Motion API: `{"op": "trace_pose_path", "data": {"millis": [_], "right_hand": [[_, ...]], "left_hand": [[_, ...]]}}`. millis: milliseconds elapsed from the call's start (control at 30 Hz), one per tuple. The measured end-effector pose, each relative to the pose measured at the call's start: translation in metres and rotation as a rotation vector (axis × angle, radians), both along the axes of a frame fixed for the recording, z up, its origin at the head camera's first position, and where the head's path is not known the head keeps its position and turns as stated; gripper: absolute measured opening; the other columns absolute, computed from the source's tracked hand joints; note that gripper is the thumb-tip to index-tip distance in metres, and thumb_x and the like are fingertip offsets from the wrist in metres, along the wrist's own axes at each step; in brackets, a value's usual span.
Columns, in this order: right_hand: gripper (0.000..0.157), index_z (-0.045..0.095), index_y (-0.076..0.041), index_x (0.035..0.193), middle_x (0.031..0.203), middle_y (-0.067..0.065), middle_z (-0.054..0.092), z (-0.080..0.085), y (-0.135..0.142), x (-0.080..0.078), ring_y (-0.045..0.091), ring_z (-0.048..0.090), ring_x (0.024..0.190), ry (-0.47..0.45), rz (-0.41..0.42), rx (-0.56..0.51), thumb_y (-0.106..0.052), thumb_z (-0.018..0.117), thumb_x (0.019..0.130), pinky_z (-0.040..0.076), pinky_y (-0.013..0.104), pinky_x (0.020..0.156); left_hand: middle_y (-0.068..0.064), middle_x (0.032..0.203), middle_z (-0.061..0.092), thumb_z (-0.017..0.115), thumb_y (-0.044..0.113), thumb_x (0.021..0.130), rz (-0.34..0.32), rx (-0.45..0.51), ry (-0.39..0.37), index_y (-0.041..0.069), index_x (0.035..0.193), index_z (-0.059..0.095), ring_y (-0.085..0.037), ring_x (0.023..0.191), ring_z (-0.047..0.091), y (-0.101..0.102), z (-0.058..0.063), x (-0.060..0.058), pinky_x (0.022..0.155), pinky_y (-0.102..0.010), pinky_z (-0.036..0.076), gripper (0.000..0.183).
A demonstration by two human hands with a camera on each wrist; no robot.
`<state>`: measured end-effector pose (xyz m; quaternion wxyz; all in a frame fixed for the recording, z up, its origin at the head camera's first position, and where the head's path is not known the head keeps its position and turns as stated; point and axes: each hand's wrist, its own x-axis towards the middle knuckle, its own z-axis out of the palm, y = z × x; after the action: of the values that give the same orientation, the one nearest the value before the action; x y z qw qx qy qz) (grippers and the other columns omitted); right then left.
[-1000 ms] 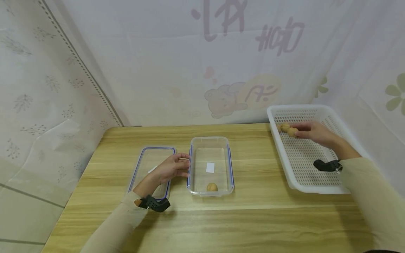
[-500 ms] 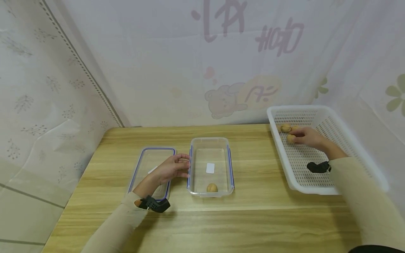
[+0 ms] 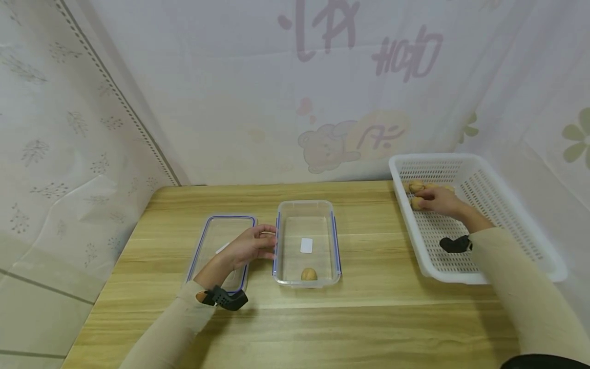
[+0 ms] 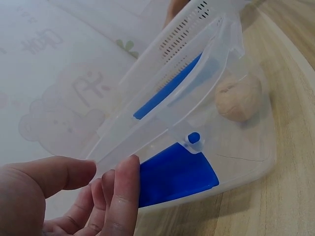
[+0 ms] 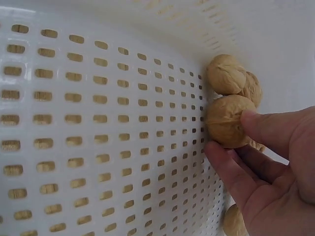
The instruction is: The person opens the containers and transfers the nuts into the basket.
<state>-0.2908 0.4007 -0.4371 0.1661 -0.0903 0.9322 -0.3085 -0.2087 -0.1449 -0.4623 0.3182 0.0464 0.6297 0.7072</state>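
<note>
In the basket's far left part my right hand point(image 3: 442, 201) pinches a walnut point(image 5: 227, 120) between thumb and fingers, low over the perforated floor. More walnuts point(image 5: 226, 74) lie right behind it, and another walnut point(image 5: 234, 221) sits by the hand's lower side. My left hand point(image 3: 249, 245) touches the left side of a clear plastic food container point(image 3: 306, 204), its fingertips at the blue latch point(image 4: 174, 174) and its thumb near the rim. One walnut point(image 3: 309, 274) rests inside that container at the near end.
The white perforated basket point(image 3: 421, 259) stands at the table's right. A clear lid with a blue seal point(image 3: 220, 217) lies left of the container, partly under my left forearm. The wooden table point(image 3: 295, 333) meets a printed curtain point(image 3: 230, 102) at the back.
My right hand has moved left and slightly nearer inside the basket with the walnut, uncovering walnuts behind it. The left hand and container have stayed in place.
</note>
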Motion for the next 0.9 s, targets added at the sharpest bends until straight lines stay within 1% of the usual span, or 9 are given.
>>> {"op": "trace_pose_path", "data": {"millis": [133,333,467,533,667,767,900], "right_hand": [[0.047,0.041,0.018,0.143,0.143,0.042,0.042,0.002,-0.002,0.001,0.055,0.052,0.124,-0.02,-0.003,-0.007,-0.011,0.052,0.107,0.051,0.06,0.101],[0.05,0.04,0.018,0.144,0.144,0.042,0.04,0.002,-0.004,0.0,0.057,0.044,0.13,-0.027,-0.006,-0.004,-0.014,0.054,0.107,0.045,0.065,0.105],[0.052,0.039,0.018,0.145,0.145,0.042,0.039,0.004,-0.003,-0.001,0.057,0.045,0.129,-0.024,-0.009,-0.001,-0.014,0.055,0.106,0.044,0.065,0.106],[0.053,0.04,0.017,0.145,0.143,0.041,0.042,0.005,-0.002,-0.001,0.056,0.049,0.126,-0.006,-0.011,0.006,-0.016,0.056,0.105,0.045,0.064,0.106],[0.054,0.042,0.014,0.146,0.142,0.04,0.045,0.009,0.0,0.0,0.051,0.058,0.118,0.019,-0.018,0.012,-0.018,0.057,0.105,0.053,0.058,0.1],[0.054,0.039,0.014,0.147,0.143,0.04,0.044,0.013,0.004,0.001,0.052,0.057,0.118,0.022,-0.027,0.005,-0.019,0.054,0.107,0.056,0.055,0.096],[0.056,0.036,0.015,0.147,0.142,0.043,0.041,0.02,0.01,0.003,0.057,0.049,0.124,0.061,-0.027,0.037,-0.021,0.051,0.108,0.05,0.064,0.1]], "left_hand": [[-0.005,0.104,0.054,0.053,-0.002,0.103,0.001,-0.002,0.001,-0.013,0.143,0.032,-0.012,0.085,0.058,0.0,-0.002,-0.001,0.079,-0.028,0.063,0.046],[-0.005,0.105,0.054,0.052,-0.002,0.104,0.007,-0.003,-0.001,-0.012,0.143,0.032,-0.012,0.087,0.057,-0.001,-0.003,-0.001,0.079,-0.029,0.063,0.045],[-0.005,0.105,0.055,0.052,-0.002,0.103,0.006,-0.002,0.002,-0.013,0.143,0.032,-0.013,0.088,0.057,-0.001,-0.003,-0.001,0.079,-0.029,0.063,0.045],[-0.005,0.105,0.055,0.052,-0.002,0.103,0.004,0.0,0.003,-0.013,0.143,0.032,-0.013,0.088,0.057,-0.001,-0.003,-0.001,0.079,-0.029,0.063,0.046],[-0.005,0.104,0.054,0.052,-0.002,0.103,0.003,0.006,-0.002,-0.013,0.143,0.032,-0.012,0.086,0.057,-0.001,-0.003,-0.001,0.079,-0.029,0.063,0.046],[-0.005,0.103,0.054,0.052,-0.002,0.103,0.001,0.008,-0.006,-0.012,0.142,0.032,-0.012,0.085,0.058,-0.001,-0.003,-0.001,0.079,-0.029,0.063,0.045],[-0.006,0.103,0.053,0.052,-0.002,0.103,-0.004,0.01,-0.012,-0.013,0.142,0.031,-0.012,0.085,0.058,-0.001,-0.001,-0.001,0.08,-0.029,0.063,0.046]]}}
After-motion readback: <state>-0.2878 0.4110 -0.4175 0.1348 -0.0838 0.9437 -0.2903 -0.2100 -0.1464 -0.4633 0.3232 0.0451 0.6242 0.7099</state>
